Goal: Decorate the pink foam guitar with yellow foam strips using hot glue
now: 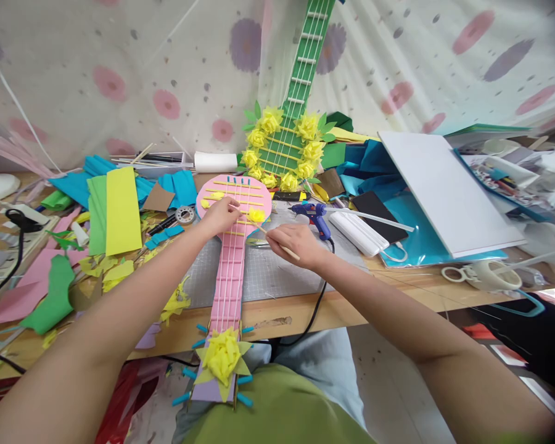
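A pink paper guitar (231,271) lies across the table edge toward me, with a yellow paper flower (221,356) on its headstock. My left hand (221,215) rests on the guitar's round body, fingers curled and pressing near a small yellow flower (256,215). My right hand (294,243) is closed on a thin wooden stick (287,250) whose tip points at that small flower. A green paper guitar (300,80) ringed with yellow flowers leans against the back cloth.
A blue glue gun (315,216) lies right of the pink guitar, its cord hanging over the table edge. Coloured paper scraps (97,216) cover the left side. A white board (444,191), a white case (359,233) and scissors (462,274) lie at right.
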`<move>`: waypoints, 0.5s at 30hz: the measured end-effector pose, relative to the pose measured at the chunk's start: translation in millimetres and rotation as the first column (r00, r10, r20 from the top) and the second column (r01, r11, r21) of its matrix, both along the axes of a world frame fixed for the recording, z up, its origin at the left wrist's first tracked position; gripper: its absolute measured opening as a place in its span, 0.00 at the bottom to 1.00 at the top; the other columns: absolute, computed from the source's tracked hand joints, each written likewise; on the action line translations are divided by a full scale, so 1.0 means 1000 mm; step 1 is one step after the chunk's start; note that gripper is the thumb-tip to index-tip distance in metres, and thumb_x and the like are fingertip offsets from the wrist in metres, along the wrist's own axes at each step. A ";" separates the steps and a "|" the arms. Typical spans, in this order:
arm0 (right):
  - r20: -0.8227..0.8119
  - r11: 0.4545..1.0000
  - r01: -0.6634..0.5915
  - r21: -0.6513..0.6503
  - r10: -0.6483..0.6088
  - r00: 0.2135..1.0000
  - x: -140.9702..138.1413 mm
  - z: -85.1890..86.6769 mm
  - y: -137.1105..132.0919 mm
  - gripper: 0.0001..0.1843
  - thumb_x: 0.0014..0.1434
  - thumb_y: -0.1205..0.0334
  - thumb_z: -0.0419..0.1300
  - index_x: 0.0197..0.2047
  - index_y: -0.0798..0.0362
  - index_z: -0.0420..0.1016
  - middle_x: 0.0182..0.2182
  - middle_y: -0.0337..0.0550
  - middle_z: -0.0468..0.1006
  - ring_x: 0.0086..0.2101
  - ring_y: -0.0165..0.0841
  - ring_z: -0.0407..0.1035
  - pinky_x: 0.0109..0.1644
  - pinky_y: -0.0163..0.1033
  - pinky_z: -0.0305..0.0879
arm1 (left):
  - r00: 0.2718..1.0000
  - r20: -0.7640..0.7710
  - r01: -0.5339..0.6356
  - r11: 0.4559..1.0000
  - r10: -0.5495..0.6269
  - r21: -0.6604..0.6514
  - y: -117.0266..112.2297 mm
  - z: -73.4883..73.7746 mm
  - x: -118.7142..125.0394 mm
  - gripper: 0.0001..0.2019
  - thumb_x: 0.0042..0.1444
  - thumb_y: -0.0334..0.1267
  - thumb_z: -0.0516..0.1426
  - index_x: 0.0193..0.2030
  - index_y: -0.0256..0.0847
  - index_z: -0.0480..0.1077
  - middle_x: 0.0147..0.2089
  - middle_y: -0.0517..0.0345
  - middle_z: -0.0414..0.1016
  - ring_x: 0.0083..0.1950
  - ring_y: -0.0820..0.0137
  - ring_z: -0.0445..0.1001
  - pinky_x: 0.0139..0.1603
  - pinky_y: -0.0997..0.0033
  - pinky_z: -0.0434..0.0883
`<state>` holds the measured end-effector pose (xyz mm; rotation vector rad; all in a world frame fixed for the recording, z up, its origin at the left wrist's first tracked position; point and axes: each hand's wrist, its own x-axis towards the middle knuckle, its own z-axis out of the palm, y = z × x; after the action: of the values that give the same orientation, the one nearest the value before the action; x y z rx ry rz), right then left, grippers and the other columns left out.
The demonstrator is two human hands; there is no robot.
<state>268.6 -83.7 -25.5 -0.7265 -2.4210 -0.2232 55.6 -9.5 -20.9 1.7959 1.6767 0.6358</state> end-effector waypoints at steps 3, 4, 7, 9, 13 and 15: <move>-0.154 0.987 0.036 -0.157 -0.060 0.986 0.007 0.003 -0.004 0.15 0.64 0.62 0.45 0.29 0.53 0.67 0.22 0.39 0.70 0.24 0.27 0.62 0.30 0.34 0.53 | 0.992 0.114 -0.046 0.992 0.060 -0.120 -0.003 0.002 0.010 0.12 0.51 0.34 0.55 0.44 0.38 0.65 0.38 0.51 0.78 0.32 0.70 0.76 0.30 0.73 0.68; -0.226 0.975 0.041 -0.218 -0.092 0.970 0.010 0.003 -0.005 0.15 0.64 0.61 0.45 0.29 0.53 0.66 0.22 0.39 0.70 0.24 0.27 0.63 0.30 0.34 0.54 | 0.988 0.134 -0.058 0.990 0.076 -0.132 -0.003 0.003 0.012 0.10 0.51 0.35 0.55 0.42 0.38 0.65 0.38 0.50 0.78 0.32 0.69 0.76 0.30 0.73 0.69; -0.476 0.927 0.021 -0.375 -0.212 0.854 0.020 -0.002 -0.006 0.17 0.65 0.57 0.44 0.29 0.52 0.65 0.21 0.37 0.68 0.23 0.26 0.63 0.30 0.34 0.57 | 0.969 0.231 -0.054 0.986 0.090 -0.158 -0.005 0.007 0.018 0.07 0.55 0.38 0.54 0.37 0.37 0.64 0.40 0.46 0.78 0.34 0.68 0.77 0.30 0.72 0.70; -0.614 0.899 -0.003 -0.438 -0.296 0.732 0.026 -0.009 -0.004 0.17 0.65 0.54 0.44 0.29 0.52 0.65 0.19 0.35 0.67 0.22 0.26 0.62 0.29 0.34 0.58 | 0.951 0.295 -0.034 0.981 0.091 -0.193 -0.005 0.008 0.019 0.08 0.58 0.40 0.51 0.36 0.37 0.64 0.41 0.44 0.77 0.34 0.68 0.77 0.29 0.72 0.69; -0.736 0.882 -0.016 -0.472 -0.384 0.558 0.033 -0.022 0.003 0.18 0.64 0.50 0.47 0.29 0.51 0.64 0.18 0.34 0.66 0.20 0.26 0.60 0.27 0.33 0.58 | 0.960 0.269 -0.047 0.990 0.083 -0.135 -0.005 0.007 0.021 0.10 0.59 0.43 0.50 0.35 0.37 0.64 0.42 0.46 0.78 0.31 0.71 0.76 0.27 0.75 0.67; -0.762 0.885 -0.025 -0.465 -0.385 0.521 0.035 -0.026 0.006 0.17 0.63 0.50 0.47 0.28 0.51 0.65 0.18 0.34 0.66 0.20 0.25 0.60 0.26 0.33 0.57 | 0.970 0.234 -0.050 0.997 0.064 -0.065 -0.005 0.007 0.021 0.09 0.59 0.42 0.51 0.35 0.38 0.64 0.41 0.48 0.78 0.30 0.73 0.75 0.28 0.76 0.67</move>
<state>303.4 -78.1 -51.5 -0.9941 -1.4189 0.5141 76.8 -14.2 -14.1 1.5681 1.5732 0.7842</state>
